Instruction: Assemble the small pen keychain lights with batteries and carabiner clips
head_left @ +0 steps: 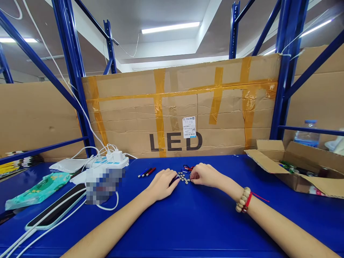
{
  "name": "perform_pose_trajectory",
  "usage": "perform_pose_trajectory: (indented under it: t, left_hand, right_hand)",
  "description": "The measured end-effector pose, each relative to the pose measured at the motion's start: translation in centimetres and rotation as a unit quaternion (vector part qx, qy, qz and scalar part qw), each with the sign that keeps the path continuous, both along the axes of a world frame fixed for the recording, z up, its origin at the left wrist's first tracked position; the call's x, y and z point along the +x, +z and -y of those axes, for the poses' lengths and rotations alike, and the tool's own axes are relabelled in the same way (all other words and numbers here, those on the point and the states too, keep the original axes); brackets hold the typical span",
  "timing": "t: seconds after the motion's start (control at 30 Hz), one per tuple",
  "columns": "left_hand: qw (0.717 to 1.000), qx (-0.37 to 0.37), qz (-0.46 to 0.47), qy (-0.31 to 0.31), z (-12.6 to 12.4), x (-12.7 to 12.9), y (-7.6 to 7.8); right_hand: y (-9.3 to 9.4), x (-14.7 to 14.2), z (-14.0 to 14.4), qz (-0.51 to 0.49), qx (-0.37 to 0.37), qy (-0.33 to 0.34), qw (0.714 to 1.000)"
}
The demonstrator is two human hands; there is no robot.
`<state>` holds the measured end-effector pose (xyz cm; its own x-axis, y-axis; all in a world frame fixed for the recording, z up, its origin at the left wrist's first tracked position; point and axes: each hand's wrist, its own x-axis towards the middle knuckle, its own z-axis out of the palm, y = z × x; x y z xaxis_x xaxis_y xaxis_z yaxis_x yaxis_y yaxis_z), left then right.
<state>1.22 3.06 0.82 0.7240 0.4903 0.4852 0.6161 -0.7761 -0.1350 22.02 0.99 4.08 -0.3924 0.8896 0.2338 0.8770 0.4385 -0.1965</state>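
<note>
My left hand point(162, 183) rests on the blue table, its fingers curled and closed round a dark, slim pen-like tube point(174, 178), mostly hidden. Just right of it lies a loose cluster of small round silver pieces point(182, 177) that look like button cells. At the right edge of this cluster, my right hand point(204, 175) has thumb and fingers pinched together close to the tabletop. Whatever is in that pinch is hidden. Behind the cluster are small red and dark slim items point(188, 167), partly covered by the right hand.
Several pen-like tubes point(147, 172) lie left of my hands. Farther left are a white power strip point(115, 160) with cables, a phone point(57, 208) and a green packet point(39, 190). An open cardboard box point(292, 179) stands right; a cardboard panel point(129, 122) closes the back.
</note>
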Motion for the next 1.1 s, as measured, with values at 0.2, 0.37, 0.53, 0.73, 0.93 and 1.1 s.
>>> perform_pose_trajectory:
  t: [0.2, 0.37, 0.53, 0.73, 0.93, 1.1]
  left_hand:
    - [1.0, -0.007, 0.009, 0.0, -0.3, 0.0, -0.3]
    - [1.0, -0.025, -0.005, -0.001, -0.1, 0.0, -0.2]
    - [0.999, -0.035, -0.018, -0.004, 0.2, 0.0, 0.0]
    - [0.999, -0.036, -0.019, 0.007, 0.2, 0.1, 0.0]
    - [0.999, -0.021, -0.008, 0.04, 0.2, 0.2, 0.1]
    - [1.0, -0.012, -0.004, 0.023, 0.1, 0.1, 0.0]
  right_hand:
    - [-0.5, -1.1, 0.0, -0.139, 0.125, 0.049, 0.981]
    - [-1.1, -2.1, 0.1, -0.184, 0.108, 0.095, 0.972]
    - [-1.5, -2.2, 0.0, -0.2, 0.073, 0.112, 0.971]
    - [-1.5, -2.3, 0.2, -0.188, 0.056, 0.093, 0.976]
    - [-0.6, -1.8, 0.5, -0.106, 0.103, 0.015, 0.989]
    - [-0.7, -1.4, 0.3, 0.022, 0.077, 0.011, 0.997]
